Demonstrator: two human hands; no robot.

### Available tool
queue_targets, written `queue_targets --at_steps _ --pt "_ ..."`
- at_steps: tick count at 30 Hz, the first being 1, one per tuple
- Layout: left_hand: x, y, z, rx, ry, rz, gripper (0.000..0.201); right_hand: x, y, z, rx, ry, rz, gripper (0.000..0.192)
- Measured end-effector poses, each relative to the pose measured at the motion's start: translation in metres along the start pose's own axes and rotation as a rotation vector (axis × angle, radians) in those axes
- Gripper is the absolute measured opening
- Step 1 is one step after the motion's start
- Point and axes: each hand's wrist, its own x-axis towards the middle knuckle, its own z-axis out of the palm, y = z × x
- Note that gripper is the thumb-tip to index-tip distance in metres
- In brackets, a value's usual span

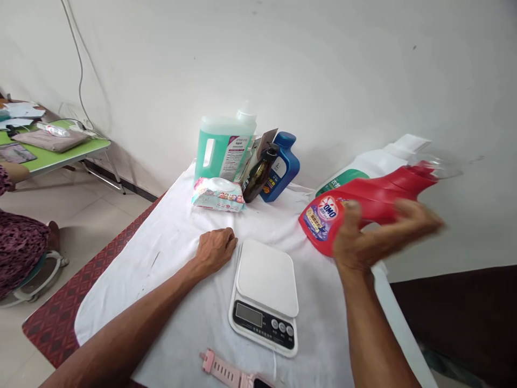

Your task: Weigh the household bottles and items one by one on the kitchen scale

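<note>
My right hand point(377, 234) grips a red detergent bottle point(359, 207), held tilted on its side above the table's right part, its clear cap pointing right toward the wall. The hand is blurred. My left hand point(215, 249) rests loosely curled on the white cloth point(173, 242), holding nothing, just left of a white kitchen scale point(264, 293). The scale's platform is bare and its display faces me.
At the table's far end stand a green jug point(224, 145), a dark bottle point(258, 172), a blue bottle point(283, 164) and a wipes pack point(218, 195). A white bottle point(375, 161) lies behind the red one. A pink watch point(232, 373) lies near me. A person sits at left point(16, 237).
</note>
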Motion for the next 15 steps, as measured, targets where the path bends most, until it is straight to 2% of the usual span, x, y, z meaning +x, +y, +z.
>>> queue_targets --at_steps 3,6,8,11,15 --pt "-0.001 -0.001 -0.001 -0.005 -0.018 0.000 0.023 0.003 -0.016 0.049 0.078 -0.276 0.062 0.051" --pt "-0.002 -0.001 -0.003 -0.008 -0.048 0.006 0.025 0.014 -0.016 0.105 0.021 -0.356 0.293 0.057" --pt "-0.002 -0.002 -0.004 -0.010 -0.060 0.012 0.027 0.023 -0.014 0.135 -0.024 -0.375 0.401 0.053" --pt "-0.001 -0.002 -0.005 -0.026 -0.075 0.020 0.028 0.033 -0.010 0.162 -0.083 -0.382 0.495 0.044" --pt "-0.001 -0.001 -0.006 -0.031 -0.097 0.024 0.028 0.037 -0.009 0.174 -0.081 -0.374 0.489 0.040"
